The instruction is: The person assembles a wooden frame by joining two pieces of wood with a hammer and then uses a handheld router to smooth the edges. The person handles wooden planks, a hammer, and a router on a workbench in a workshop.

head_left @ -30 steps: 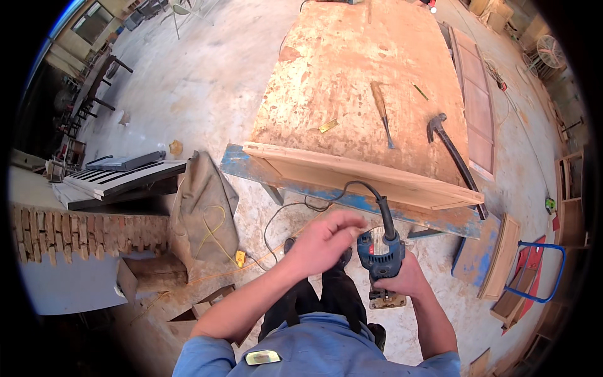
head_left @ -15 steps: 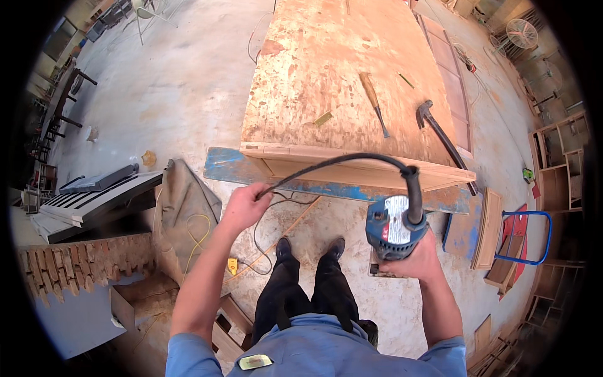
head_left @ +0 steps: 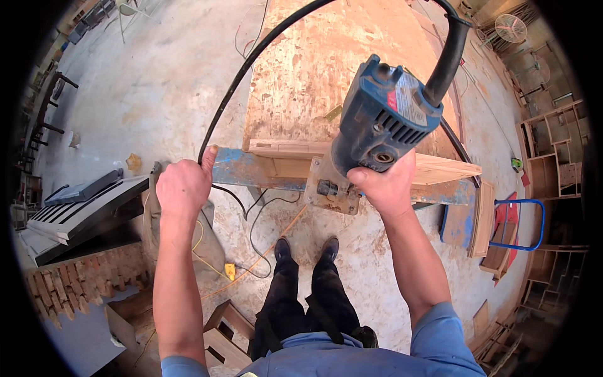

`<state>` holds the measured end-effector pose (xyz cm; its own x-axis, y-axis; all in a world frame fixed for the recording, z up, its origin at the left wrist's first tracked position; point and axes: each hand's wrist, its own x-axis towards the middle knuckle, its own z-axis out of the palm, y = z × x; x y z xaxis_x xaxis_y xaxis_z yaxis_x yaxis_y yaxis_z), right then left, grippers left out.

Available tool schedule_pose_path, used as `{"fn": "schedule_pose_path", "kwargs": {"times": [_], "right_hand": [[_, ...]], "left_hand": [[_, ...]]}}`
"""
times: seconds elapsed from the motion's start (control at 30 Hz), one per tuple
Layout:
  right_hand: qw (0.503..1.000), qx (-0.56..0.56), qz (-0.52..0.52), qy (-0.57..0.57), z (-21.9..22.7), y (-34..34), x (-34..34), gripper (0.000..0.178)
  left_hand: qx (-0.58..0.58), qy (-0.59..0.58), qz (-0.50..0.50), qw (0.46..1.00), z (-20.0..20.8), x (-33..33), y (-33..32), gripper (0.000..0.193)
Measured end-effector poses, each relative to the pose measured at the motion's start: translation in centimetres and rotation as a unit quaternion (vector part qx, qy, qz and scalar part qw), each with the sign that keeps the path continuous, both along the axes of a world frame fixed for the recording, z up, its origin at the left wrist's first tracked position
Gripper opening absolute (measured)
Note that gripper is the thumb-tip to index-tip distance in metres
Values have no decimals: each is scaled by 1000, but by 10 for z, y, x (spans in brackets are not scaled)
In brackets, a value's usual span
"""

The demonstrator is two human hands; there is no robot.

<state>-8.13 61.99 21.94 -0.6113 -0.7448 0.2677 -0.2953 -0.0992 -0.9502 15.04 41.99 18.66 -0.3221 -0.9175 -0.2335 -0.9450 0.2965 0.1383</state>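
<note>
My right hand (head_left: 391,187) is wrapped round a blue trim router (head_left: 383,119), lifted in front of the near end of the workbench. A clear base plate (head_left: 333,196) shows at its lower end, tilted over the floor. From its top a thick black power cord (head_left: 242,72) loops up and over to the left. My left hand (head_left: 186,186) is closed on this cord, thumb up, left of the bench. Below the router and my hands stands a light wooden panel edge (head_left: 289,148) along the bench's near end.
Ahead is the worn wooden bench top (head_left: 295,81), on a blue-painted board (head_left: 242,168). A yellow connector (head_left: 230,271) and cords lie on the floor by my feet. Left stands a black-and-white slatted piece (head_left: 81,210); right are a blue-handled cart (head_left: 534,226) and wooden shelving (head_left: 559,151).
The router has risen toward me and moved a little left, its base plate now in view. My left hand has moved left and up with the cord, which now arcs higher.
</note>
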Motion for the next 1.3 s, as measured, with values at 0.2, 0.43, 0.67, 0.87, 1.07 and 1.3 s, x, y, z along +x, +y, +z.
{"fn": "schedule_pose_path", "kwargs": {"times": [0.2,0.43,0.67,0.87,1.07,1.3], "right_hand": [[999,-8,26,-42,-22,-27,5,71],[998,-32,40,-34,-38,-59,16,48],[999,0,44,14,-58,-64,13,69],[997,-71,28,2,-55,-73,23,44],[993,-68,28,96,-59,-78,23,38],[991,-78,21,104,-66,-88,26,39]], "left_hand": [[442,483,267,707,-29,-2,-12,83],[211,605,-85,763,-85,-38,6,72],[120,454,-302,830,-96,-35,2,88],[47,363,-408,836,-97,-35,-7,110],[12,368,-426,826,-105,-41,-6,109],[20,398,-403,824,-116,-41,-5,111]]}}
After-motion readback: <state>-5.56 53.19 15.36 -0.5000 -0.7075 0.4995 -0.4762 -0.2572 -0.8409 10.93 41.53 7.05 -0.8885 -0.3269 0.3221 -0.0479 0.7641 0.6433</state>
